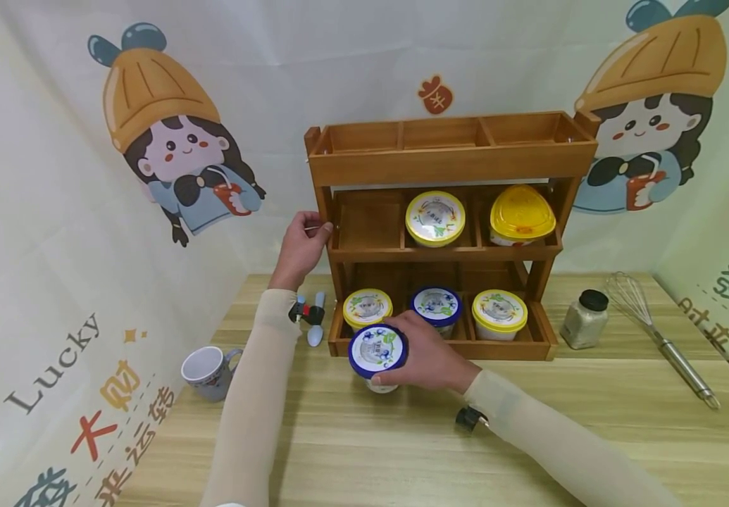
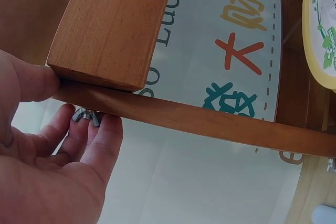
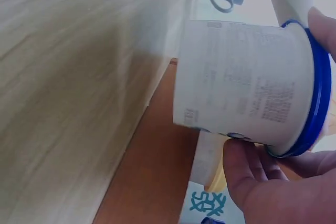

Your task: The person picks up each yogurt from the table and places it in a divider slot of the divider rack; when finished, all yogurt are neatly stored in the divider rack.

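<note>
Right hand [image 1: 430, 355]: fingers [image 3: 247, 169] curled round blue-lidded tub [image 1: 377, 354], held just above worktop [image 1: 529, 436] before wooden rack [image 1: 446, 165]. Left hand [image 1: 301, 246]: thumb and fingers gripping rack's left post. Mug [image 1: 207, 371] near left forearm.

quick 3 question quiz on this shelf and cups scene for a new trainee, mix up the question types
1. True or false: the right hand holds the blue-lidded cup in its grip, in front of the wooden shelf.
2. Multiple choice: what does the left hand hold? A) the whisk B) the shelf's left post C) the mug
3. Fill in: the top tier of the shelf holds ____ cups.

Key:
1. True.
2. B; the left wrist view shows the thumb on the wood and the fingers by a wing nut.
3. No; two sit on the middle tier and three on the bottom.
</note>
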The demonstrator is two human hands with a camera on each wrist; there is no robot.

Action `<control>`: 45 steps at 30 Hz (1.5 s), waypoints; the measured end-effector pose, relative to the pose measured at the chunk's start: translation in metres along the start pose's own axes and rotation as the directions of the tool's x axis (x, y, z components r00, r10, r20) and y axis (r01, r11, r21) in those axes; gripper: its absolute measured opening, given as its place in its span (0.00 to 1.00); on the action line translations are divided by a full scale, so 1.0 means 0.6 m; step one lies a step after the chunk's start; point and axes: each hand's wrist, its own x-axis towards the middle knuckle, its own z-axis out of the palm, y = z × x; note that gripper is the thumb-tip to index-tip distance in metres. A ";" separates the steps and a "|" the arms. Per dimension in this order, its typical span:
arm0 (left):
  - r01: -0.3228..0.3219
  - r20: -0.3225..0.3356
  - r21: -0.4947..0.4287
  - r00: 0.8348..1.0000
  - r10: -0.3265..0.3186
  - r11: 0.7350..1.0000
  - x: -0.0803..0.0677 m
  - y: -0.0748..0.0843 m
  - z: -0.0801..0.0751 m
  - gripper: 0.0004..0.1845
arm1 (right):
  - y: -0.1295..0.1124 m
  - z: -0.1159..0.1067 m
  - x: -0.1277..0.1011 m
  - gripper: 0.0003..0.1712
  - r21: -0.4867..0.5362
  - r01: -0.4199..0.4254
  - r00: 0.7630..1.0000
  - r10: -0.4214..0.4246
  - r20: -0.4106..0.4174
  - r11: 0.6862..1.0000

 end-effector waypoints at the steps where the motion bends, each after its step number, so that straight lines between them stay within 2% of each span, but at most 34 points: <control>1: 0.001 0.001 -0.001 1.000 -0.001 1.000 0.000 0.000 0.000 0.23 | -0.001 -0.001 -0.001 0.60 0.006 0.002 1.000 -0.002 -0.005 1.000; 10: 0.003 -0.009 0.000 1.000 -0.003 1.000 -0.002 -0.001 0.001 0.23 | -0.015 -0.019 -0.004 0.61 0.035 0.017 0.999 -0.016 -0.029 0.999; 14: 0.008 -0.011 0.002 1.000 -0.008 1.000 -0.001 -0.001 0.002 0.22 | -0.027 -0.035 -0.003 0.62 0.017 0.027 0.998 -0.026 -0.052 0.999; 23: 0.026 -0.015 0.012 1.000 -0.026 1.000 0.001 0.002 -0.001 0.23 | -0.045 -0.071 0.011 0.62 -0.006 0.104 0.989 -0.104 -0.106 0.995; 29: 0.030 -0.017 0.020 0.999 -0.030 0.999 0.001 0.003 -0.001 0.23 | -0.068 -0.094 0.020 0.62 0.024 0.140 0.979 -0.134 -0.156 0.990; 37: 0.024 -0.020 0.017 1.000 -0.024 1.000 0.000 0.005 0.000 0.23 | -0.096 -0.128 0.043 0.60 0.049 0.217 0.952 -0.201 -0.230 0.975; 45: 0.013 -0.024 0.023 1.000 -0.012 1.000 0.001 0.001 0.000 0.24 | -0.120 -0.152 0.076 0.61 0.015 0.191 0.940 -0.178 -0.291 0.982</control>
